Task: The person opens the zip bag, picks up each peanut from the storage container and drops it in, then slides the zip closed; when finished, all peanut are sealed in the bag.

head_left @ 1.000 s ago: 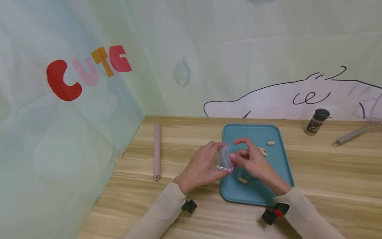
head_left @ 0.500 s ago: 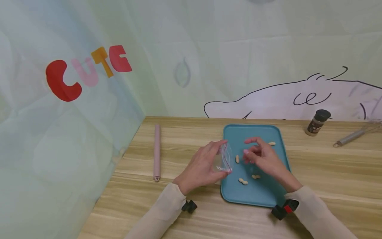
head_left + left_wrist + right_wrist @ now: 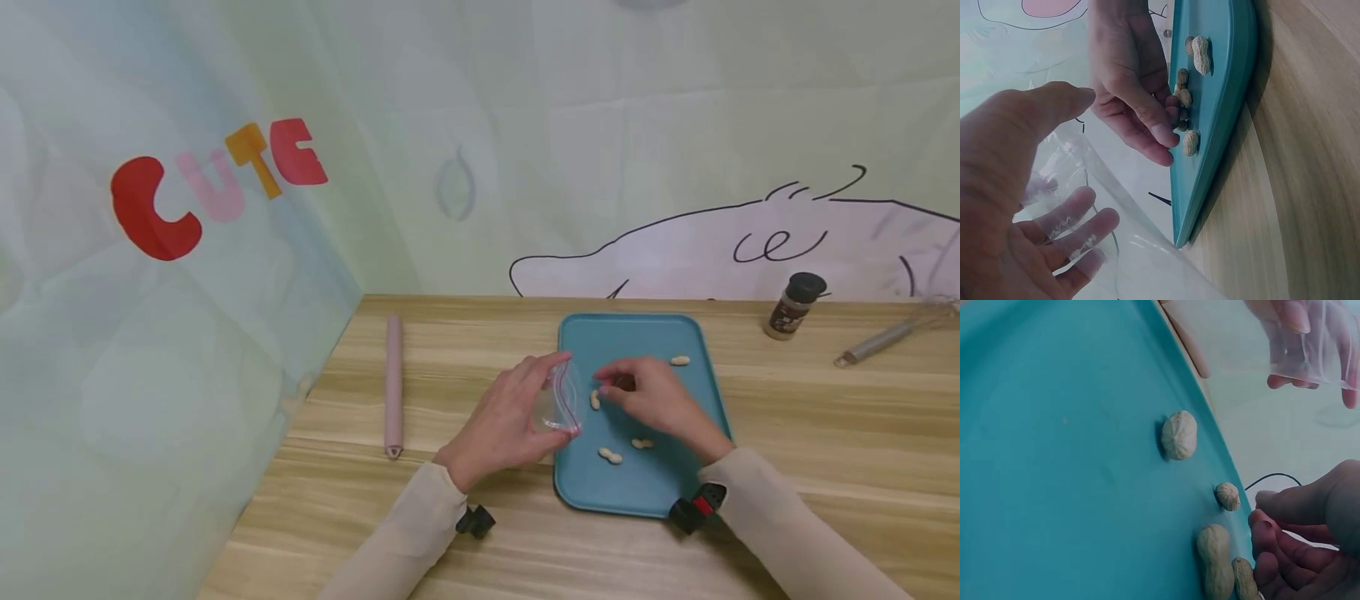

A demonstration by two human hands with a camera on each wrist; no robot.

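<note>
My left hand [image 3: 502, 421] grips a small clear zip-lock bag [image 3: 564, 396] between thumb and fingers, its mouth facing right over the tray's left edge. Through the plastic in the left wrist view, the fingers of that hand show. My right hand [image 3: 660, 404] hovers low over the blue tray [image 3: 675, 492], thumb and forefinger close beside a peanut [image 3: 596, 400]. In the right wrist view a gap separates those fingertips from the nearest peanut [image 3: 1227, 497], and I see nothing held. Several more unshelled peanuts lie on the tray, some partly behind the right hand.
Left of the tray lies a pink rod-like roll [image 3: 393, 387] on the wooden table [image 3: 480, 517]. A black-capped spice jar [image 3: 796, 306] stands at the back right, with a whisk [image 3: 885, 340] beyond it. Printed cloth hangs behind and to the left.
The right hand has left the bag's mouth, drawn back to the right, then come down leftward to the peanut near the bag. The left hand keeps its hold on the bag.
</note>
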